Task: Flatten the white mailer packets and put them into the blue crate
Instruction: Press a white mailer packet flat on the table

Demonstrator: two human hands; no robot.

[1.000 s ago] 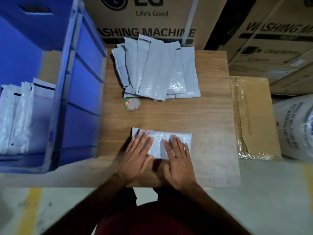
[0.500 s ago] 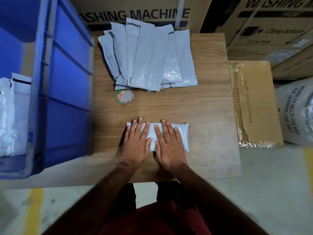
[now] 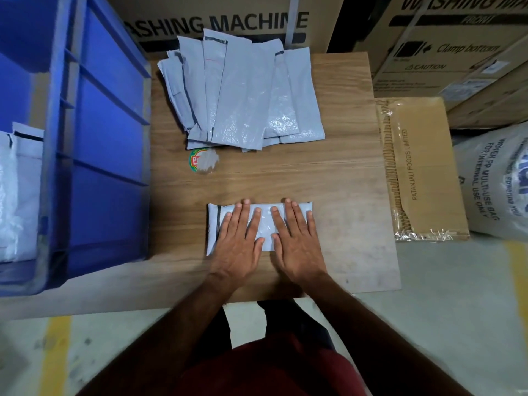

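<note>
One white mailer packet [image 3: 267, 224] lies flat and sideways near the front of the wooden table [image 3: 343, 181]. Both my hands press on it with straight fingers: my left hand [image 3: 238, 241] on its left half, my right hand [image 3: 295, 241] on its right half. A fanned pile of several white mailer packets [image 3: 243, 92] lies at the back of the table. The blue crate [image 3: 105, 138] stands to the left, and white packets [image 3: 20, 190] stand inside it.
A round green and red sticker [image 3: 201, 160] sits on the table in front of the pile. A taped cardboard box [image 3: 420, 167] lies right of the table, a woven sack [image 3: 497, 178] beyond it. Large washing machine cartons [image 3: 217, 21] stand behind.
My hands have slid apart along the packet, left hand leftward and right hand rightward, still pressing it flat. The camera has tilted, shifting the scene.
</note>
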